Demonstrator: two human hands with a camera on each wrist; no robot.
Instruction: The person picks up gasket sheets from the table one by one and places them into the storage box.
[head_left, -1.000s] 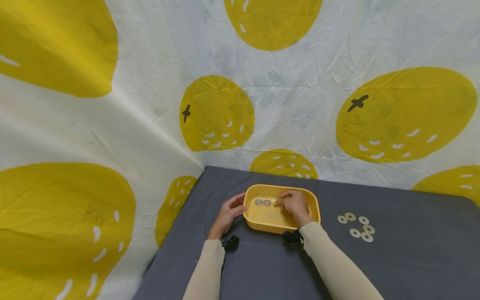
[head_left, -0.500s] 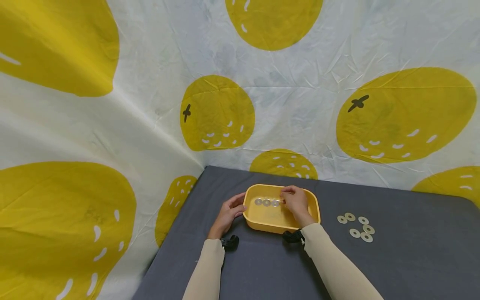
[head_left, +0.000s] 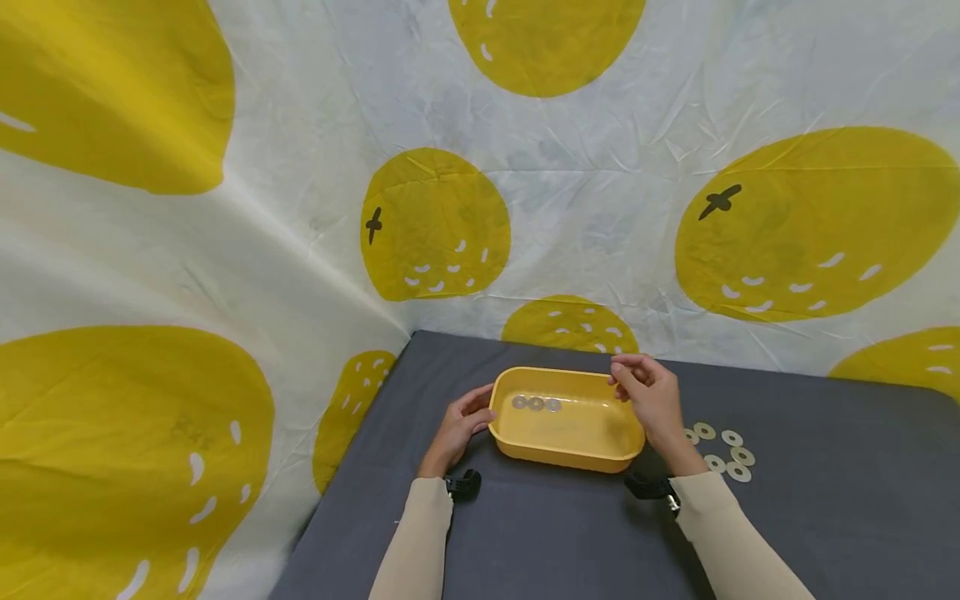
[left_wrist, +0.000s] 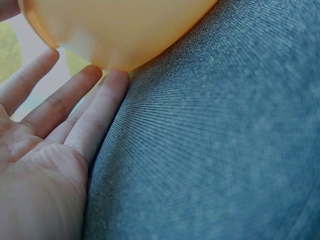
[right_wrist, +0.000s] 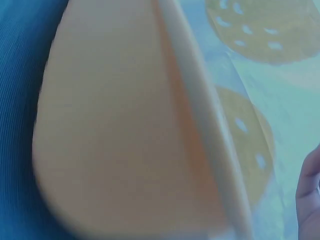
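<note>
A yellow plastic bin sits on the dark cloth, with three flat metal washers in a row inside it near the back left. My left hand rests against the bin's left end. In the left wrist view its fairly straight fingers touch the outer wall, and the thumb is by the rim. My right hand is over the bin's right end, fingers loosely bent, and no washer shows in it. Only a bit of that hand shows at the right wrist view's edge.
Several more washers lie loose on the dark cloth to the right of the bin, partly behind my right wrist. A fabric wall with yellow fruit prints rises behind the table and along its left side.
My right hand has let go of the third washer, now lying in line with the other two, and has lifted and moved right to the bin's end. The left hand stays at the bin.
</note>
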